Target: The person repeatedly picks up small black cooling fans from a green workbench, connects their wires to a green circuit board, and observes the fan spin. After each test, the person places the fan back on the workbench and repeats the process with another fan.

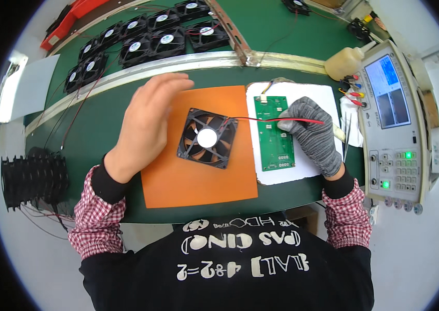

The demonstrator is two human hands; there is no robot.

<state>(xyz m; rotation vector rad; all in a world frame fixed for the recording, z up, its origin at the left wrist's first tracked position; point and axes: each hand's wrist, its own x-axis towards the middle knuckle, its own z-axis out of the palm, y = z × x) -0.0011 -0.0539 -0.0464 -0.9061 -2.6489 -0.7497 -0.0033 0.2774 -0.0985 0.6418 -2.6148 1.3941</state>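
Observation:
On an orange mat (204,186) lies a square black fan (208,138) with a round white label at its hub. Its thin red wire (253,118) runs right to my right hand (312,132), which wears a grey knitted glove. The fingers are pinched on that wire, and its free end reaches across the glove. Beneath the hand, a green circuit board (275,145) with a white connector at its top rests on a white board (307,171). My bare left hand (149,122) hovers over the mat's left edge, fingers stretched out and slightly blurred, holding nothing.
Several black fans (167,41) stand in rows behind a metal rail (188,62). A stack of black fans (33,179) is at the left edge. At right are a test instrument (395,124) with a lit screen, a yellowish squeeze bottle (344,63) and tweezers (347,135).

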